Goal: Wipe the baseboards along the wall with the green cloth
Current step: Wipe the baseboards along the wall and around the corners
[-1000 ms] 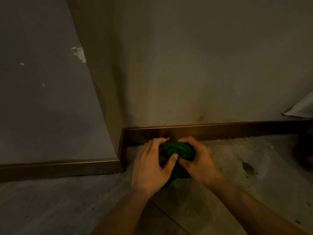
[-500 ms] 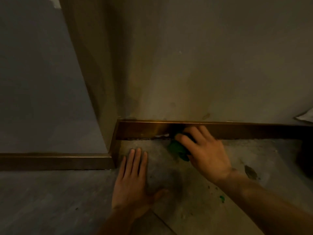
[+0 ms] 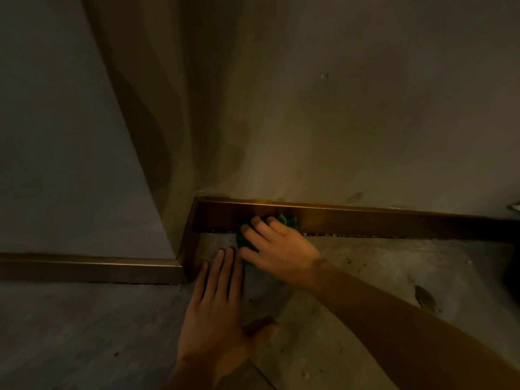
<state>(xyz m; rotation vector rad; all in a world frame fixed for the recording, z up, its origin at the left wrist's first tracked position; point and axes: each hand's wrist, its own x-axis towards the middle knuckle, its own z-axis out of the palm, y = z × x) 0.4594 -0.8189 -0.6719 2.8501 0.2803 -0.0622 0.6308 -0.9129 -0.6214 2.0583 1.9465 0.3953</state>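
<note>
My left hand (image 3: 216, 308) lies flat, palm down, fingers together and pointing forward, thumb splayed out to the right. My right hand (image 3: 277, 247) reaches in from the right on a bare, extended forearm, knuckles up, fingers curled tight around what it grips.

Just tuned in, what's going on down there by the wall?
A person is crouched low at a corner of the wall, cleaning. The right hand presses a bunched green cloth against the face of the brown baseboard, just right of where the baseboard turns the corner. The left hand lies flat, fingers spread, on the concrete floor as a brace. A dark stain marks the floor to the right.
</note>
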